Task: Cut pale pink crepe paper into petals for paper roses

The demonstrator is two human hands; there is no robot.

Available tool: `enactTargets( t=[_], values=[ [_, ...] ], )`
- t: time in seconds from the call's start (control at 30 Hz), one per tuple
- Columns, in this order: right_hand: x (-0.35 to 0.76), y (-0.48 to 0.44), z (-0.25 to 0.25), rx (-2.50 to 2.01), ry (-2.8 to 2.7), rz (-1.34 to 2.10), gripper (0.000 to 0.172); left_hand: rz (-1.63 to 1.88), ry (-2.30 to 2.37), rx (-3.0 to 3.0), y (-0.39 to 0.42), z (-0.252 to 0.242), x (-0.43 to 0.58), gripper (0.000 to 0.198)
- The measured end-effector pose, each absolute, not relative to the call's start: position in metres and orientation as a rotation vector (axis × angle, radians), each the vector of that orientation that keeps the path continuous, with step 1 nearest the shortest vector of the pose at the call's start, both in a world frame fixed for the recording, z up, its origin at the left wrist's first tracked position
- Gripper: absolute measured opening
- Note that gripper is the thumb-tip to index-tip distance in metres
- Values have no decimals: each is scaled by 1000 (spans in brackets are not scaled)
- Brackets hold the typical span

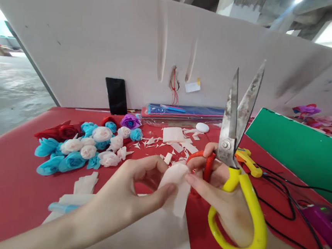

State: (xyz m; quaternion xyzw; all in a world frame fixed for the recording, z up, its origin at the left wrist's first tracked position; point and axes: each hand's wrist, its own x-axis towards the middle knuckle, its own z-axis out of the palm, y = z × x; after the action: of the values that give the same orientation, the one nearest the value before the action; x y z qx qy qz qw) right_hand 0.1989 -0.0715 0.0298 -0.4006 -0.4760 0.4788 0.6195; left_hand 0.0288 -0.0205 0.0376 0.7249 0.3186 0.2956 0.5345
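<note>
My left hand (140,188) pinches a pale, round-topped piece of crepe paper (175,176) between thumb and fingers. The fingertips of my right hand (218,191) touch the paper's right edge. Hooked on that same hand is a pair of scissors (227,145) with one yellow and one red handle, its worn blades parted and pointing up. Under both hands lies a large pale sheet (144,235). Pale paper scraps (186,145) are scattered beyond them, around a stack of cut squares (173,135).
Blue, white, red and purple paper flowers (88,148) cluster at left. A phone (116,96) leans against the white partition (104,37). To the right are a yellow glue gun (250,163), black cables (290,201), a green board (299,159) and a purple device (324,225).
</note>
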Motion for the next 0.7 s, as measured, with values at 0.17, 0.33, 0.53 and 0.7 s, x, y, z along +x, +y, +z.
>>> enactTargets(
  t=[0.17,0.33,0.53,0.7],
  values=[
    [193,-78,32,-975,-1060,1107,27,530,869,1795,-24,36,27,24],
    [192,-84,31,-946,-1061,1243,28,423,811,1699,-27,35,28,49],
    [199,-76,32,-1027,-1126,1009,21,443,776,1527,-30,35,25,44],
    [202,-69,23,-1103,-1290,1104,14,592,749,1401,-28,32,17,45]
  ],
)
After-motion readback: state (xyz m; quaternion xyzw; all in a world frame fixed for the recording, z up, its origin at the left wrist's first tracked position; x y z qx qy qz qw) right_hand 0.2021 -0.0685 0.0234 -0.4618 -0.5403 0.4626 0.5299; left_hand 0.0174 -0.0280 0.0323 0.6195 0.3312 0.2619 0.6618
